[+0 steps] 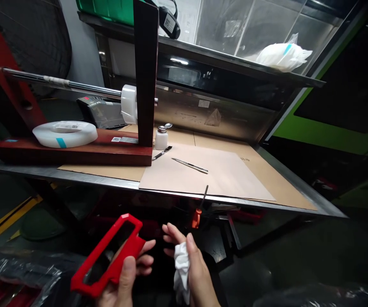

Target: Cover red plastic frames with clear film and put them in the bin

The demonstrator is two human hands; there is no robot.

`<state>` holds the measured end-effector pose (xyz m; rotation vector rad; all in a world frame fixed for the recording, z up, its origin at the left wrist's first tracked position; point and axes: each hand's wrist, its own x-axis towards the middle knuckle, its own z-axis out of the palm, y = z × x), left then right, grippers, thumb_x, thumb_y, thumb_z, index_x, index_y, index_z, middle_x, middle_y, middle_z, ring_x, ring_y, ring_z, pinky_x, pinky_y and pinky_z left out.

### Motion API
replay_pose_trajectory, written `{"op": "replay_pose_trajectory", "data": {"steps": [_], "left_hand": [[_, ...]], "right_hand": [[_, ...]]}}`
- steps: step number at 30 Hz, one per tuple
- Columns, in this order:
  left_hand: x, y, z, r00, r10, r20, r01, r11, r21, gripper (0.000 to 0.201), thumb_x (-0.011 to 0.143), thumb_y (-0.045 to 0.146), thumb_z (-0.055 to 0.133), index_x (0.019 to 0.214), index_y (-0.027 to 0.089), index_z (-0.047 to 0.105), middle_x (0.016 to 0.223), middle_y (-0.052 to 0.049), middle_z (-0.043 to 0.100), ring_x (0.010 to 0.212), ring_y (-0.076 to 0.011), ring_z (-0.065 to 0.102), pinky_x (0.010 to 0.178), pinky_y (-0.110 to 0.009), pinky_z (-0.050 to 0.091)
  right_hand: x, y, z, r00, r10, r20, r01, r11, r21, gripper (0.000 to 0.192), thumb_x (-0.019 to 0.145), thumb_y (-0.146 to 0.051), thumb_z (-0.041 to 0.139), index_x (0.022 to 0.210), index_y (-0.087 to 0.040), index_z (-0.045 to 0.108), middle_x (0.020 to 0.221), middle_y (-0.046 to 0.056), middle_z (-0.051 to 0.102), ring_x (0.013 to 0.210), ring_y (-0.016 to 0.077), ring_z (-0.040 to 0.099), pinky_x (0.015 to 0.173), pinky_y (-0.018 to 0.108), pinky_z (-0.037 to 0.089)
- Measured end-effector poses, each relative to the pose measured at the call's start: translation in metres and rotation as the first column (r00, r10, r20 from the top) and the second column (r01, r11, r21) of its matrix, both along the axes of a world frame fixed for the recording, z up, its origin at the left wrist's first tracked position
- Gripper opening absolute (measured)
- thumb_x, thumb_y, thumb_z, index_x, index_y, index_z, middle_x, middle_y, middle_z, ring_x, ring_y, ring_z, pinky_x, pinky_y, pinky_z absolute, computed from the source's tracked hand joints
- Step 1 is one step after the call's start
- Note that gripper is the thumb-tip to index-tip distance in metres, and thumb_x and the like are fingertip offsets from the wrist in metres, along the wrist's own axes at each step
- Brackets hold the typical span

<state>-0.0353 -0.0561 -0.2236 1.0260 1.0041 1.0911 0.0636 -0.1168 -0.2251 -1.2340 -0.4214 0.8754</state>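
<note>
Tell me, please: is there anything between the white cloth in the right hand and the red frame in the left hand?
Nothing visible stands between them. The left hand grips the red frame, the right hand grips the white cloth, and only a small open gap separates the two, below the table edge.

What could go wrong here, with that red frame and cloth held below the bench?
The red frame sits in the left hand alone, off the bench, so it might slip and drop. The small screwdriver overhangs the bench edge and could be knocked off. The white cloth in the right hand may snag on the frame.
</note>
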Motion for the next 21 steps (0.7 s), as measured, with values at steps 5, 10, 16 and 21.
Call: {"op": "replay_pose_trajectory", "data": {"steps": [5, 10, 16, 21], "left_hand": [[0.012, -0.008, -0.005, 0.973, 0.008, -0.229, 0.049, 0.970, 0.240, 0.039, 0.076, 0.058, 0.054, 0.089, 0.023, 0.067, 0.101, -0.008, 0.069, 0.097, -0.0294, 0.062, 0.082, -0.038, 0.052], [0.013, -0.002, 0.003, 0.924, 0.100, -0.368, -0.002, 0.967, 0.257, 0.046, 0.076, 0.057, 0.054, 0.104, 0.023, 0.062, 0.105, -0.010, 0.068, 0.105, -0.0319, 0.059, 0.091, -0.046, 0.047], [0.004, 0.018, 0.019, 0.901, 0.058, -0.429, 0.065, 0.962, 0.267, 0.049, 0.071, 0.062, 0.056, 0.100, 0.024, 0.064, 0.107, -0.006, 0.068, 0.106, -0.0288, 0.059, 0.091, -0.040, 0.047], [-0.004, 0.023, 0.027, 0.877, -0.089, -0.472, 0.184, 0.970, 0.159, 0.056, 0.067, 0.066, 0.057, 0.101, 0.022, 0.065, 0.066, -0.001, 0.065, 0.066, -0.0241, 0.063, 0.066, -0.035, 0.052]], "right_hand": [[-0.029, 0.013, -0.010, 0.986, 0.082, -0.144, -0.065, 0.991, 0.118, 0.072, 0.081, -0.072, 0.035, 0.133, -0.024, 0.048, 0.138, 0.006, 0.049, 0.128, 0.0238, 0.042, 0.112, 0.041, 0.023], [-0.037, 0.009, -0.016, 0.994, 0.070, 0.079, -0.075, 0.995, 0.070, 0.067, 0.087, -0.066, 0.028, 0.140, -0.026, 0.038, 0.142, 0.006, 0.043, 0.128, 0.0220, 0.041, 0.109, 0.039, 0.030], [-0.007, -0.002, -0.002, 0.747, 0.103, 0.657, -0.160, 0.987, 0.026, 0.037, 0.090, -0.043, 0.043, 0.086, -0.018, 0.070, 0.083, 0.007, 0.059, 0.078, 0.0165, 0.055, 0.071, 0.028, 0.043], [0.006, 0.000, 0.009, 0.775, 0.255, 0.578, -0.316, 0.949, 0.004, 0.018, 0.073, -0.032, 0.068, 0.069, -0.015, 0.063, 0.071, 0.002, 0.057, 0.064, 0.0116, 0.050, 0.058, 0.023, 0.038]]}}
